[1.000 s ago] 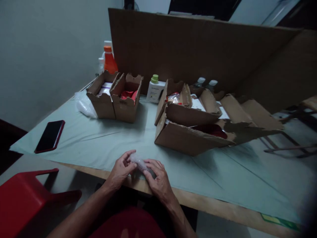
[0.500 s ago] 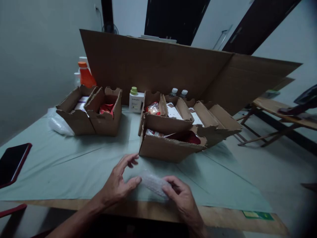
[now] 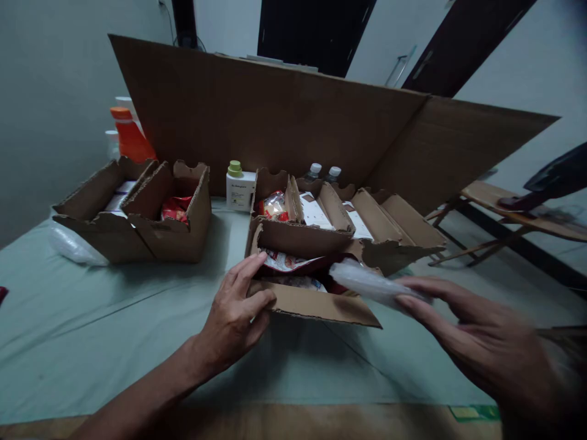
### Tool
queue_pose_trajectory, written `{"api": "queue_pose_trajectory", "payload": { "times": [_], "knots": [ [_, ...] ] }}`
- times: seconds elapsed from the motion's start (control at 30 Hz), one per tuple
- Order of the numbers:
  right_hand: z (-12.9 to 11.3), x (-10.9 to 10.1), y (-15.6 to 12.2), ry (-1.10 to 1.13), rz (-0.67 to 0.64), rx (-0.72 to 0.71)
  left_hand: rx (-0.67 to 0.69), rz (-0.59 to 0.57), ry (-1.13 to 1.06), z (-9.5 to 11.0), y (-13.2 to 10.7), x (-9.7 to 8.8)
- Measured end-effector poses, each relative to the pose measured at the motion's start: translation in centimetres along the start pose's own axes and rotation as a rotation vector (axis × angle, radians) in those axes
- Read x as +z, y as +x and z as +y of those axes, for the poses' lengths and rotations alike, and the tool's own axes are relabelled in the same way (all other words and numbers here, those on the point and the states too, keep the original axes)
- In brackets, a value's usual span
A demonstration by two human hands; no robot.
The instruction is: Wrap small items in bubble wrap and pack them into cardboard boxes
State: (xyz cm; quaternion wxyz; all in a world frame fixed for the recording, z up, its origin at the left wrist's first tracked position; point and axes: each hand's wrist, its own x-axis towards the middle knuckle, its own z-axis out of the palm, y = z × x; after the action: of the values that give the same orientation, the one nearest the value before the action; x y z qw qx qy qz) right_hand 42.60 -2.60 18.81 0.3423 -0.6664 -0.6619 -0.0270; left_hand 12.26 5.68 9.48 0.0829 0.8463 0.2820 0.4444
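Observation:
My left hand (image 3: pixel 241 305) grips the left end of the front wall of a cardboard box (image 3: pixel 316 304), and that wall leans out toward me. Inside the box lie a printed packet (image 3: pixel 287 261) and something dark red (image 3: pixel 337 287). My right hand (image 3: pixel 477 330) pinches a bundle of bubble wrap (image 3: pixel 371 282) between thumb and fingers. The far end of the bundle hangs over the right part of the open box. Whether anything is wrapped inside it I cannot tell.
Behind stand more cardboard bins with white cartons (image 3: pixel 314 211) and a red snack packet (image 3: pixel 275 206). Two bins (image 3: pixel 169 241) sit left, beside bubble wrap (image 3: pixel 76 244). A green-capped bottle (image 3: pixel 235 186), an orange bottle (image 3: pixel 132 137) and a cardboard screen (image 3: pixel 275 113) are farther back.
My left hand has moved up to the box and taken hold of its front wall, which now tilts outward. My right hand has carried the bubble wrap up and right, over the box.

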Motion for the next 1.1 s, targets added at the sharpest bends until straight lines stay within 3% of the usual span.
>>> {"api": "queue_pose_trajectory", "payload": {
  "times": [0.1,0.2,0.3,0.57,0.7,0.77,0.87,0.93,1.0,1.1],
  "knots": [
    [-0.5,2.5,2.9,-0.040,-0.281,-0.153,-0.009,-0.008,0.000,-0.1,-0.1,0.1],
    [-1.6,5.7,4.7,-0.154,-0.480,-0.213,-0.005,0.000,0.005,-0.1,0.0,0.2],
    [-2.7,7.8,5.6,-0.181,-0.583,-0.194,0.001,0.004,0.011,-0.1,0.1,0.2],
    [-3.9,10.4,6.8,-0.411,-0.742,-0.160,-0.007,0.003,-0.008,-0.4,0.0,0.6],
    [-3.8,9.6,6.0,-0.473,-0.642,-0.160,-0.047,0.052,-0.051,-0.2,-0.7,0.8],
    [-3.4,7.6,4.6,-0.449,-0.441,-0.180,-0.090,0.094,-0.079,-0.1,-1.4,0.7],
    [-1.8,3.7,1.3,-0.320,-0.032,-0.187,-0.185,0.115,-0.090,-0.7,-3.0,0.2],
    [-0.1,2.0,-1.0,-0.235,0.144,-0.090,-0.292,0.088,-0.117,-1.5,-4.0,0.0],
    [1.7,2.1,-2.7,-0.139,0.164,0.056,-0.406,0.047,-0.189,-2.5,-4.5,0.3],
    [3.6,5.6,-3.2,0.110,0.014,0.212,-0.535,0.004,-0.360,-4.0,-3.7,2.2]
  ]
}}
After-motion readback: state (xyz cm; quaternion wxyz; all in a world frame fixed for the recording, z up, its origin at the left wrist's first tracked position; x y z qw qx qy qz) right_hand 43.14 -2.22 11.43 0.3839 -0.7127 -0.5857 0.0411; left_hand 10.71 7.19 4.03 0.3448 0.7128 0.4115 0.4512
